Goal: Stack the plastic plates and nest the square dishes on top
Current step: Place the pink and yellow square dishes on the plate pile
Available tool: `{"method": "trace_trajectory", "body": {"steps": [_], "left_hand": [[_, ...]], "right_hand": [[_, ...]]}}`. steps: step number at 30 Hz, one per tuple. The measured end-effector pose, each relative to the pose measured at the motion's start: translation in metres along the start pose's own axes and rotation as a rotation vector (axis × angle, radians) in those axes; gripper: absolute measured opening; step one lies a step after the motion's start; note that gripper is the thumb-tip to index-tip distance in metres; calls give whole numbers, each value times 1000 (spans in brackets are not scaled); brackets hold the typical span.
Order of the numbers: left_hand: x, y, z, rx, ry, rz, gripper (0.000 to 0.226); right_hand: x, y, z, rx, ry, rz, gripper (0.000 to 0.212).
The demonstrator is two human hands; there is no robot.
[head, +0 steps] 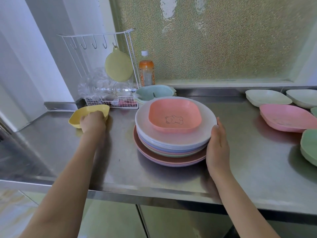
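Note:
A stack of round plastic plates point(171, 148) in pastel colours stands mid-counter. A salmon square dish point(174, 115) with a bear drawing rests on its top plate. My right hand point(217, 145) lies flat against the stack's right side, fingers straight. My left hand point(92, 121) grips a yellow square dish point(85, 112) at the counter's left, tilted on its edge. More square dishes lie at the right: a pink one point(286, 118), two pale ones point(267, 97) and green ones point(309, 146).
The steel counter point(120, 160) has a front edge near me. Behind the stack sit teal and pale bowls point(154, 92), a drink bottle point(146, 69) and a white wire rack point(109, 100) holding plastic bags and a hanging yellow-green pad point(118, 66).

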State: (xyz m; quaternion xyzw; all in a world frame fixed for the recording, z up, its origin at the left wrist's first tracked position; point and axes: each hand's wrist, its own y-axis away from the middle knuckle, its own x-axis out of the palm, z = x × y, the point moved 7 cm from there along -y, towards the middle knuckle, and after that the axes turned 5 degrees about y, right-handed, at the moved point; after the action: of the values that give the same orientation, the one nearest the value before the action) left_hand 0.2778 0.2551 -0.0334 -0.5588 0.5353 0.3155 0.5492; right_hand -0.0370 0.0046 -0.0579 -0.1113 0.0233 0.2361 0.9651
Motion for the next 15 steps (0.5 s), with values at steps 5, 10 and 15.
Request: {"method": "trace_trajectory", "body": {"steps": [5,10,15], "left_hand": [[-42,26,-31,138,319,-282,13],[-109,92,-95,548,668,-507,7],[-133,127,-141,812,872,-302,9]], "right_hand": [[0,1,0,2,-4,7,42],[0,0,0,7,1,10,42],[-1,2,1,10,8,11,43]]}}
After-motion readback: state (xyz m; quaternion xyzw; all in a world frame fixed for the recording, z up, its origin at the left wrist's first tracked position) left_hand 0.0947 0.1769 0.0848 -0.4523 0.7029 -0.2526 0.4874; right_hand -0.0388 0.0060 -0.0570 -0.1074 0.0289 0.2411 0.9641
